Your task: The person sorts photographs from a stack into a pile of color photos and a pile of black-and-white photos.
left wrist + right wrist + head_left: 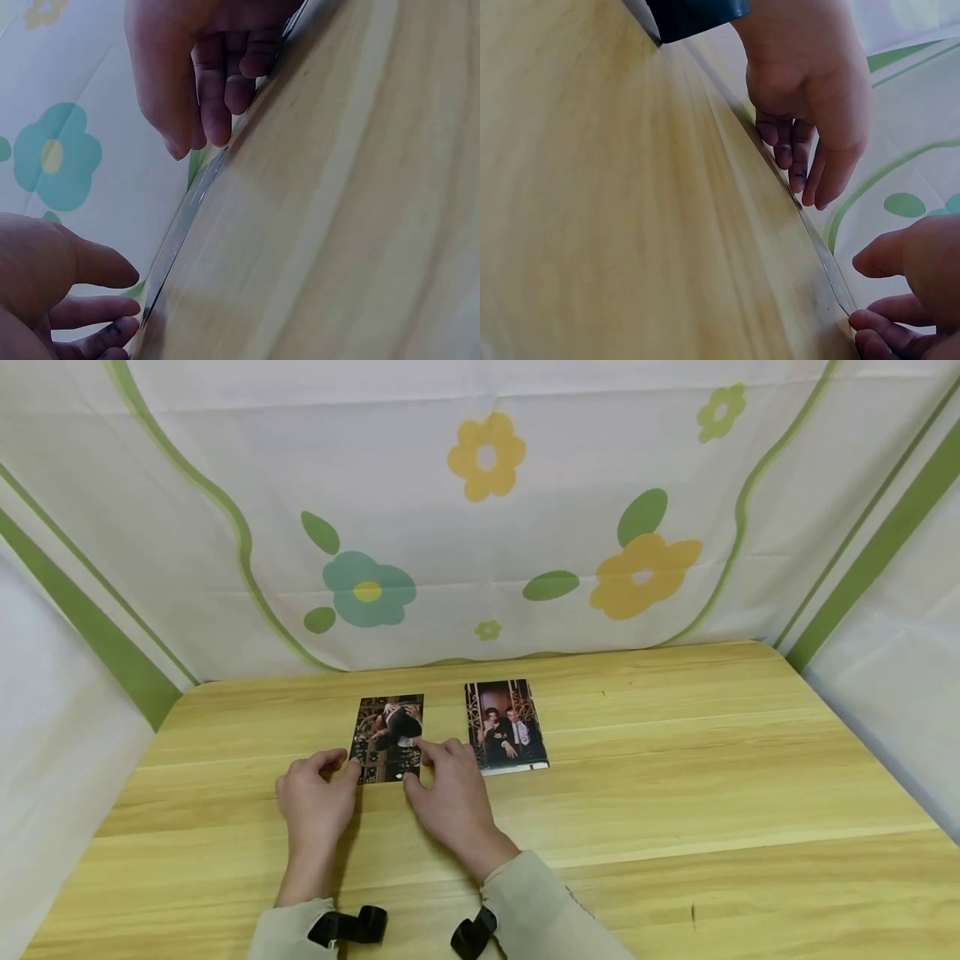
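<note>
A dark photo card [386,727] lies flat on the wooden table [675,777], and both hands are at its near end. My left hand [341,768] rests on the table, its thumb tip touching the card's lower left corner. My right hand [416,764] has its forefinger laid on the card's right side and its thumb by the lower right corner. The left wrist view shows the card edge-on as a thin line [187,217], the right hand's fingertips [225,127] bent down onto it and the left hand [112,300] loosely spread beside its corner. Neither hand pinches the card.
A second photo card [506,725], showing two people in dark clothes, lies just right of the first. A flowered white cloth [487,527] hangs close behind the table and along both sides. Bare wood stretches to the right and towards me.
</note>
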Available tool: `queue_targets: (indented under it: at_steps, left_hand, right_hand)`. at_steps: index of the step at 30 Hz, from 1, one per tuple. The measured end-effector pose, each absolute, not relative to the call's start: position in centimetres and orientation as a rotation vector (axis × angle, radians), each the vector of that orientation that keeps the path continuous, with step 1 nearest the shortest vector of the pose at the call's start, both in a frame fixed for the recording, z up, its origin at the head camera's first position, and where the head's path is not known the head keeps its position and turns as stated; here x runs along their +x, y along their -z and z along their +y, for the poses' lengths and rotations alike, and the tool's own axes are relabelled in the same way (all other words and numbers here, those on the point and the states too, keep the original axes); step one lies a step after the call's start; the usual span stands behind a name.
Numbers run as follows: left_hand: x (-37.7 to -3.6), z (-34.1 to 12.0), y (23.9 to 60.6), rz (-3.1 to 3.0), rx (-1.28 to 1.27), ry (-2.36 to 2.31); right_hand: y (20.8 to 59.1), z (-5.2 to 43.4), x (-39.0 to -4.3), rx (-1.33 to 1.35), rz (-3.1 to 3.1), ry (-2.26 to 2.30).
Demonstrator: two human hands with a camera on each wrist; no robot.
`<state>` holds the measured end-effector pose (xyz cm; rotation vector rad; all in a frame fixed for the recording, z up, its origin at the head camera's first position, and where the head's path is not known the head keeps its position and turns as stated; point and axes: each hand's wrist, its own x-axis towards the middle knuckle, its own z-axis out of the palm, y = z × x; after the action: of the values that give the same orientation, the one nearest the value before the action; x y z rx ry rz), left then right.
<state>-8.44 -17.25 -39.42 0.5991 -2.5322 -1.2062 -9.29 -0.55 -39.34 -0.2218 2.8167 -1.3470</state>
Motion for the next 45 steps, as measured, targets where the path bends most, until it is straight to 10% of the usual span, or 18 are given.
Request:
queue_targets:
  at_steps: [45]
  left_hand:
    - [-8.5,-14.5,36.9,-2.59,0.471,1.48]
  right_hand:
    - [37.8,3.5,-9.5,-0.26,2.744,1.617]
